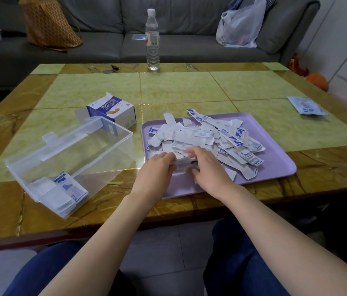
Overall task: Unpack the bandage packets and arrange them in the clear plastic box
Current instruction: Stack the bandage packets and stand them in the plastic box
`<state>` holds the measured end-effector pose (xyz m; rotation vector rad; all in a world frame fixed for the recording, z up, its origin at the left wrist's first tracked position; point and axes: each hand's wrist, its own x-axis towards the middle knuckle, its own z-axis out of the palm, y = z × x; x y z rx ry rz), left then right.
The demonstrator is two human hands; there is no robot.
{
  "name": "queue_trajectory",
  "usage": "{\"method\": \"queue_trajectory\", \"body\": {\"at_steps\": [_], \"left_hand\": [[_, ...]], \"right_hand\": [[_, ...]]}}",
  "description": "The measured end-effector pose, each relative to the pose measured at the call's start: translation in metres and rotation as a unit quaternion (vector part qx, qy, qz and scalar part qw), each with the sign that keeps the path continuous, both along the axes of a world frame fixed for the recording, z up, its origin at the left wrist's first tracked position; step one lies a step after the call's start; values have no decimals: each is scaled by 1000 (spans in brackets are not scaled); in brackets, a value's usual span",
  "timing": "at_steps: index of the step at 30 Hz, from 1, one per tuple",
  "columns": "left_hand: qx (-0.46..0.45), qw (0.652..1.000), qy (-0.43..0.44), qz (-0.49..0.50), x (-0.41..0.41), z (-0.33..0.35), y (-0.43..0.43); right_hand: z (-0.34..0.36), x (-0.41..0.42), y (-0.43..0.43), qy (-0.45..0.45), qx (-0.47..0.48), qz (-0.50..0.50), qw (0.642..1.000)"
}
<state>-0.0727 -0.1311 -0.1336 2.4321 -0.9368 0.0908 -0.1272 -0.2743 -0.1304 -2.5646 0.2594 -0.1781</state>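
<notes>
A loose heap of white-and-blue bandage packets (206, 137) lies on a lilac tray (275, 159). Over the tray's near left part, my left hand (157, 165) and my right hand (205, 165) together grip a small bunch of packets (184, 164) between their curled fingers. To the left stands the clear plastic box (66, 159), lid open, with a stack of packets (68, 193) in its near corner. An opened bandage carton (113, 111) sits behind the box.
A water bottle (152, 39) stands at the table's far edge, keys (110, 69) to its left. A flat printed pouch (307, 105) lies at the right. Behind the table, a grey sofa (104, 28) carries bags. My knees sit under the near edge.
</notes>
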Motion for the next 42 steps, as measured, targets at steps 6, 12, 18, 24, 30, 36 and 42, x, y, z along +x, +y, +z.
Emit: {"method": "queue_trajectory", "body": {"at_steps": [6,12,18,24,30,36,42], "left_hand": [[-26,996,86,-12,-1,-3,2],[33,997,61,-37,-1,-8,-1],[115,993,-21,27,0,-11,-2],[176,983,-54,11,-2,-12,-4],[106,994,-26,2,-2,-7,-3],[138,990,-33,3,-1,-5,0],[89,996,-3,30,4,-5,2]], "right_hand": [[-2,0,-3,7,81,-12,997],[-3,1,10,-5,106,32,994],[-6,4,9,-20,93,-33,995],[-7,1,18,-8,119,48,992],[-7,5,18,-75,77,0,994],[-1,3,10,-109,48,-30,992],[5,-2,2,-133,72,-55,987]]}}
